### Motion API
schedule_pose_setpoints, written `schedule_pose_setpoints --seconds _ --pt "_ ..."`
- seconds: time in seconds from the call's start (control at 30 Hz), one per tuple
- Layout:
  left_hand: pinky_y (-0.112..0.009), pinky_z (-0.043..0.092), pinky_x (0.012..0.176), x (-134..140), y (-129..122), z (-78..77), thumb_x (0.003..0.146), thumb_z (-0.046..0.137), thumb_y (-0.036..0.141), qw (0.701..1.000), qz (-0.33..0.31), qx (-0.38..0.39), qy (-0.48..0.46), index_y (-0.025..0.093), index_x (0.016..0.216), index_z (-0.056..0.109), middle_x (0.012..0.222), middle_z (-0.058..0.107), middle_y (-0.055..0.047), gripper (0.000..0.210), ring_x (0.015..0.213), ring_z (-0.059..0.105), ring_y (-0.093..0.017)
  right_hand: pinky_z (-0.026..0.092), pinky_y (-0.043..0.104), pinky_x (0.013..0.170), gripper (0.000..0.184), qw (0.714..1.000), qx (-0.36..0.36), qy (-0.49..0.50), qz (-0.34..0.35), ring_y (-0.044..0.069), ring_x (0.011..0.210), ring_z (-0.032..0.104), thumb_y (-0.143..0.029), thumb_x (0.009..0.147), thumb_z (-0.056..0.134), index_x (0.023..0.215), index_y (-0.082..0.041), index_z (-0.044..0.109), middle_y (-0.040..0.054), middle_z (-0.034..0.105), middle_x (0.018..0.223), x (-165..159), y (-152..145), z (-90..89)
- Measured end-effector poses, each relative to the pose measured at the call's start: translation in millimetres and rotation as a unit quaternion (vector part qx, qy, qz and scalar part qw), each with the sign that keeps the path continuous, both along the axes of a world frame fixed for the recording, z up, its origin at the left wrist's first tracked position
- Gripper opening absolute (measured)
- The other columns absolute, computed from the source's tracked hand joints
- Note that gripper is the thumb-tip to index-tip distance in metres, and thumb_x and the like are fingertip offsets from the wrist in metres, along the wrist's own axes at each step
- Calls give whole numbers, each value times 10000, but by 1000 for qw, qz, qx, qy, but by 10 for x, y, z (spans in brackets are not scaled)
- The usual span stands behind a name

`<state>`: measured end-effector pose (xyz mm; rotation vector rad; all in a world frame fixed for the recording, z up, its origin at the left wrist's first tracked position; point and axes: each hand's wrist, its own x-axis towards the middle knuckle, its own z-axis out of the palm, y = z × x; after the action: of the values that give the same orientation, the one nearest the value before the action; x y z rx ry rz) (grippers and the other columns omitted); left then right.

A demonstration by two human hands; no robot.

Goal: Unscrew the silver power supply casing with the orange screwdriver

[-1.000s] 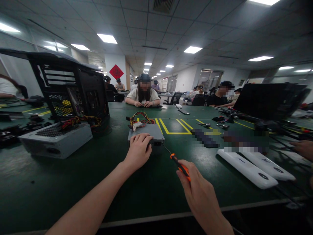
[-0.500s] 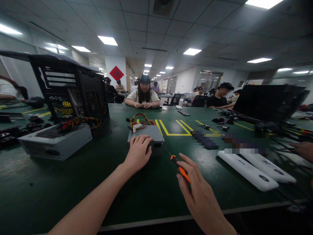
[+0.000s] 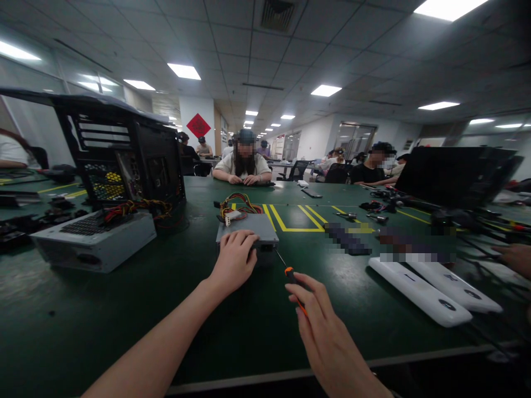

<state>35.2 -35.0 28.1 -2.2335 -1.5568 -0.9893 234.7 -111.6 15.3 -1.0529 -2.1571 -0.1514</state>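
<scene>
- Right now, the left hand (image 3: 236, 255) lies palm down over a grey box (image 3: 259, 222), its fingers bent across the top near the front edge. I can't tell if it squeezes or just rests there.
- The box sits on the green table (image 3: 232, 337), straight in front of the worker.
- The right hand (image 3: 321, 318) has its thumb and fingers closed around the orange and black handle of a screwdriver (image 3: 289, 272).
- The screwdriver slants up to the box, its thin tip at the right front corner. The tip is too small for me to see what it meets.
- Wires (image 3: 240, 202), red, yellow and black, bunch up at the back of the box, with a white plug (image 3: 230, 216) lying on top.
- Off to the left, a bigger box (image 3: 99, 243) stands in front of a black case (image 3: 155, 160).
- On the right, two white bars (image 3: 418, 290) lie side by side.
- Across the table, a person (image 3: 244, 163) leans on both arms.
</scene>
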Motion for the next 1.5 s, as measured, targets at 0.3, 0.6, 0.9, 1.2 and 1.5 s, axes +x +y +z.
schedule_pose_setpoints --seconds 0.3,0.6,0.9,1.2,1.5 --pt "-409 306 912 -11 -5 10 803 432 186 1000 -3 -10 3 218 1095 510 1134 528 -56 304 1056 452 -217 561 279 621 264 997 37 38 -64 176 814 640 -300 906 311 1080 -162 453 120 571 1016 54 67 12" --pt "-400 303 909 -9 14 -20 805 429 189 1000 -1 -1 3 227 1081 513 1137 528 -49 291 1056 452 -212 553 249 562 238 996 71 11 -59 164 744 651 -254 908 312 1068 -164 463 106 603 956 11 71 -42" --pt "-401 308 909 -8 6 -14 796 439 182 1000 1 -1 -1 225 1073 520 1128 529 -50 292 1052 451 -214 565 297 667 263 998 47 -26 -23 182 871 634 -197 898 294 1113 -169 443 143 531 1118 1 38 -45" --pt "-400 308 902 -5 8 -16 787 449 179 1000 -1 5 -3 225 1062 525 1119 534 -51 288 1046 458 -215 565 275 631 254 999 38 2 -18 181 894 622 -185 884 308 1107 -160 428 170 477 1162 -49 11 -28" --pt "-397 304 903 5 3 -6 790 448 185 1000 2 2 2 230 1066 528 1126 533 -48 291 1044 457 -215 555 279 542 255 996 34 27 -79 178 731 649 -311 910 289 1044 -162 447 119 579 972 67 54 -1"
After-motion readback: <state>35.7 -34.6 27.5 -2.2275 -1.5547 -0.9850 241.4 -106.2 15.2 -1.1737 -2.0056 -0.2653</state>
